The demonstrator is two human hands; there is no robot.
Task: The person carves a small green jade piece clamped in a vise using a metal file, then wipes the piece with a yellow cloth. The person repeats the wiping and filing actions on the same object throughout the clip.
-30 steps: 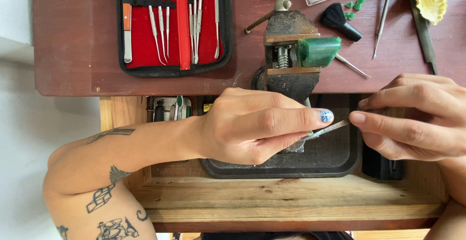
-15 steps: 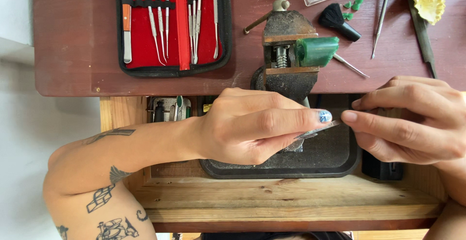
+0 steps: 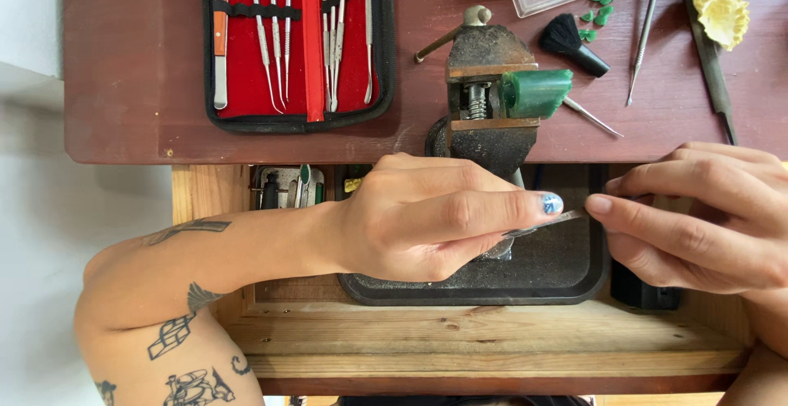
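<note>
My left hand [image 3: 427, 221] reaches in from the left, thumb and forefinger pinched on a thin grey metal strip [image 3: 566, 216]. Coming in from the right, my right hand [image 3: 698, 221] grips the strip's other end with its fingertips. The two hands nearly touch, and only a short piece of the strip shows between them. They hover over a black tray [image 3: 566, 279] set in an open wooden drawer [image 3: 492, 336]. Just above them, a small rusty vise [image 3: 488, 86] on the bench edge clamps a green block [image 3: 538, 92].
On the dark red bench top [image 3: 131, 77] lies an open red-lined case [image 3: 300, 41] of several metal picks. A black brush [image 3: 574, 45], green chips [image 3: 599, 8], long steel tools [image 3: 644, 32] and a pale yellow carved flower [image 3: 722, 8] lie at the right.
My right hand has slid slightly left toward the left hand, leaving less of the strip showing between them. The left hand has barely moved.
</note>
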